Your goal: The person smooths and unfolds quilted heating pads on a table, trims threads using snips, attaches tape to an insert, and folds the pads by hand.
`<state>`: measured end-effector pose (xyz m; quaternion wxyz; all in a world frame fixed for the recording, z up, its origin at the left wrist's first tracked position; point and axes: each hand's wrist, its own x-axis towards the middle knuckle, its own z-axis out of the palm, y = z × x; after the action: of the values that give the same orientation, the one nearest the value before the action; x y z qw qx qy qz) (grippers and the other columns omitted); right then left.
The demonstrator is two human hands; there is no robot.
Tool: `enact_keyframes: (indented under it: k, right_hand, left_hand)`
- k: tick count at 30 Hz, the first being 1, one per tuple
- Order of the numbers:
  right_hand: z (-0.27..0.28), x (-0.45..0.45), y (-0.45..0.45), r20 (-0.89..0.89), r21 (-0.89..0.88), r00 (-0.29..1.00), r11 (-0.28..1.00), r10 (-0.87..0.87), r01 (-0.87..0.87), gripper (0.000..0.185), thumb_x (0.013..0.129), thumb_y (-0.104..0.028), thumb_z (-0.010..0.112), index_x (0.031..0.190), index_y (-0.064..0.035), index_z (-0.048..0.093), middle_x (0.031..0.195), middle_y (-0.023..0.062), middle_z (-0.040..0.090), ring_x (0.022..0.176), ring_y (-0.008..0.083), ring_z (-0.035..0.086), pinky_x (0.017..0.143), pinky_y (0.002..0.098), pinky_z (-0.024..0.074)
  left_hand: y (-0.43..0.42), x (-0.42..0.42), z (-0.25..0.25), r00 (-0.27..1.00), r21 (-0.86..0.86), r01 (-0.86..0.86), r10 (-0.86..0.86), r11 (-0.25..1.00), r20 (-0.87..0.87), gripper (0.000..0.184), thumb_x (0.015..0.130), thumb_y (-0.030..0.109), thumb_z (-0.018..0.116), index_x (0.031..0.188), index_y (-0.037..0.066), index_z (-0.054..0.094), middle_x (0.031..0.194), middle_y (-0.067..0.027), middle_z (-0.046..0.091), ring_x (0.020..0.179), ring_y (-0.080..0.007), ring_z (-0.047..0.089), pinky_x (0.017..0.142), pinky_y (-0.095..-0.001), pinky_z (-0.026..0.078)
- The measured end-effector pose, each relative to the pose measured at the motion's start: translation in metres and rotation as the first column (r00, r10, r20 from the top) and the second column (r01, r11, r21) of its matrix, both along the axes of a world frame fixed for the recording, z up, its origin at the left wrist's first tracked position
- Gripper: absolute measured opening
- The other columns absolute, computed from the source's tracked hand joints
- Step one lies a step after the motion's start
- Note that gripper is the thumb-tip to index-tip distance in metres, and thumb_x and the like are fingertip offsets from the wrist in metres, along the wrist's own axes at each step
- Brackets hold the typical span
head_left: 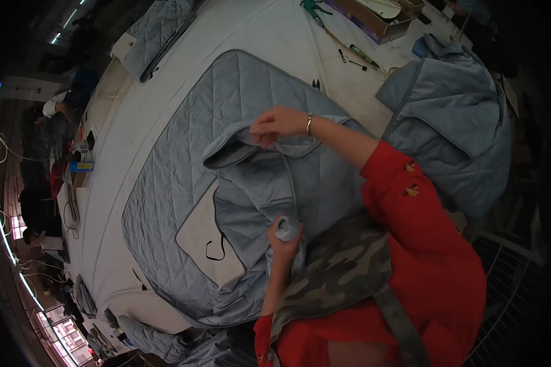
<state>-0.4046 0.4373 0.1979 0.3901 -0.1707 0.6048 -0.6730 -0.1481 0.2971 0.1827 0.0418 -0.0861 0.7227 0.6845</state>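
A grey-blue quilted fabric piece (165, 159) with bound edges lies spread over the table, part of it folded back to show a smoother side. My left hand (283, 243) is closed round a bunched end of this fabric, which pokes out above the fingers. Farther up, my right hand (280, 126) has its fingers bent and pinched at the raised, curled edge of the fold. Between the folds, an opening bares the pale table top (202, 235), where a thin black cord loop (215, 249) lies.
More grey fabric is heaped at the right (450, 104), with a folded quilted piece (159, 37) at the far end. Near the top are an open box (379, 21), a green-handled tool (313, 9) and a green pen-like item (362, 55). People work along the left side.
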Motion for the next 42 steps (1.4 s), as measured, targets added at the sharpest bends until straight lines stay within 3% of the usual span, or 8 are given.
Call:
enact_keyframes:
  k: [6,10,15,26,29,31,36,42]
  right_hand:
    - [-0.082,-0.069,0.164,-0.389,0.326,0.562,0.462,-0.730,0.825,0.023,0.081,-0.020,0.059,0.099,-0.0061,0.063,0.090,0.0065,0.065,0.077,0.0140,0.062,0.069,0.0255,0.0485]
    - [-0.096,-0.080,0.251,-0.797,0.468,0.390,-0.065,-0.461,0.881,0.024,0.083,-0.023,0.051,0.100,-0.0149,0.065,0.101,0.0080,0.063,0.092,0.0254,0.059,0.079,0.0364,0.0471]
    - [-0.089,-0.098,0.328,-0.649,0.754,0.720,-0.332,-0.246,0.567,0.030,0.084,-0.028,0.049,0.102,-0.0071,0.060,0.105,0.0166,0.059,0.096,0.0334,0.057,0.081,0.0433,0.0459]
    - [-0.084,-0.105,0.313,-0.461,0.887,0.775,-0.244,-0.432,0.392,0.037,0.076,-0.035,0.057,0.089,-0.0009,0.064,0.089,0.0139,0.064,0.077,0.0290,0.059,0.069,0.0418,0.0451]
    - [-0.108,-0.130,0.339,-0.717,0.672,0.529,-0.248,-0.455,0.698,0.040,0.078,-0.040,0.057,0.089,-0.0019,0.064,0.087,0.0134,0.064,0.075,0.0283,0.059,0.069,0.0408,0.0447]
    - [-0.110,-0.151,0.346,-0.835,0.187,-0.030,-0.335,-0.549,0.923,0.040,0.078,-0.044,0.060,0.090,-0.0059,0.066,0.075,0.0094,0.063,0.064,0.0213,0.056,0.063,0.0364,0.0436]
    - [-0.006,-0.143,0.246,-0.343,-0.122,0.335,0.395,-0.878,0.911,0.024,0.083,-0.026,0.060,0.092,-0.0044,0.065,0.062,-0.0017,0.050,0.049,0.0053,0.032,0.046,0.0207,0.0298]
    - [0.065,-0.015,0.077,-0.214,-0.172,0.859,0.884,-0.465,0.435,0.010,0.081,-0.013,0.056,0.085,-0.0034,0.053,0.077,0.0071,0.063,0.054,0.0055,0.046,0.050,0.0178,0.0365]
  left_hand:
    - [-0.010,0.023,-0.044,0.968,0.083,-0.072,0.050,0.994,0.247,0.022,0.066,0.014,0.072,0.076,0.003,0.056,0.068,-0.0018,0.058,0.062,-0.0107,0.051,0.059,-0.0265,0.041]
    - [-0.008,0.012,-0.049,0.963,0.133,-0.100,0.062,0.986,0.263,0.025,0.065,0.015,0.073,0.079,0.002,0.057,0.073,-0.0028,0.059,0.065,-0.0120,0.052,0.061,-0.0274,0.042]
    - [-0.012,-0.003,-0.059,0.924,0.081,0.049,-0.076,0.996,0.374,0.030,0.068,0.018,0.070,0.088,-0.001,0.058,0.081,-0.0046,0.061,0.073,-0.0142,0.055,0.067,-0.0283,0.043]
    - [-0.010,-0.017,-0.076,0.928,-0.039,0.239,-0.216,0.970,0.303,0.032,0.070,0.020,0.066,0.092,-0.002,0.057,0.078,-0.0073,0.062,0.070,-0.0122,0.055,0.066,-0.0289,0.045]
    - [-0.009,-0.016,-0.079,0.955,-0.057,0.209,-0.192,0.976,0.225,0.036,0.070,0.023,0.064,0.096,-0.001,0.057,0.083,-0.0114,0.062,0.075,-0.0195,0.058,0.069,-0.0316,0.045]
    - [-0.008,-0.011,-0.079,0.972,-0.064,0.185,-0.173,0.981,0.157,0.040,0.069,0.026,0.063,0.100,0.001,0.057,0.087,-0.0154,0.063,0.080,-0.0267,0.060,0.072,-0.0343,0.045]
    - [-0.011,-0.010,-0.064,0.980,-0.051,0.109,-0.098,0.993,0.175,0.038,0.070,0.024,0.066,0.098,-0.001,0.057,0.086,-0.0112,0.063,0.080,-0.0198,0.059,0.072,-0.0312,0.044]
    - [-0.026,-0.003,-0.021,0.961,0.251,-0.274,0.270,0.928,0.053,0.028,0.075,0.011,0.063,0.099,-0.001,0.057,0.087,-0.0059,0.061,0.080,-0.0108,0.053,0.073,-0.0244,0.041]
